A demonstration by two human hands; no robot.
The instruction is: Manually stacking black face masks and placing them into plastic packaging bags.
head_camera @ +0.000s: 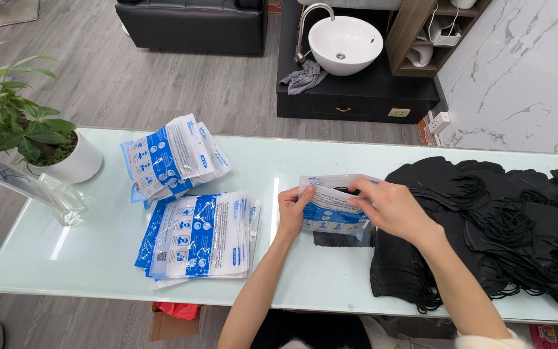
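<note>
- Your left hand (292, 210) pinches the left side of a blue-and-white plastic pouch (332, 205), fingers closed on it, so the pouch stays raised just above the glass table (98, 258) near the middle of its front edge.
- Your right hand (389, 207) is clamped on the pouch's upper right edge, thumb and fingers together at the mouth; something black shows inside that opening, so the grip seems set to keep the mouth accessible.
- A dark flat piece (340, 239) lies on the table directly under the pouch; you cannot tell whether it is a loose mask.
- The heap of black face masks (485, 220) covers the right end of the table, right beside your right forearm, within short reach.
- Two stacks of pouches sit left of your hands: a squared stack (198, 236) near the front edge, and a fanned stack (172, 155) towards the back edge, both kept apart from the masks.
- A potted plant (27, 136) in a white pot and a clear stand (40, 190) occupy the left back corner, well away from your hands.
</note>
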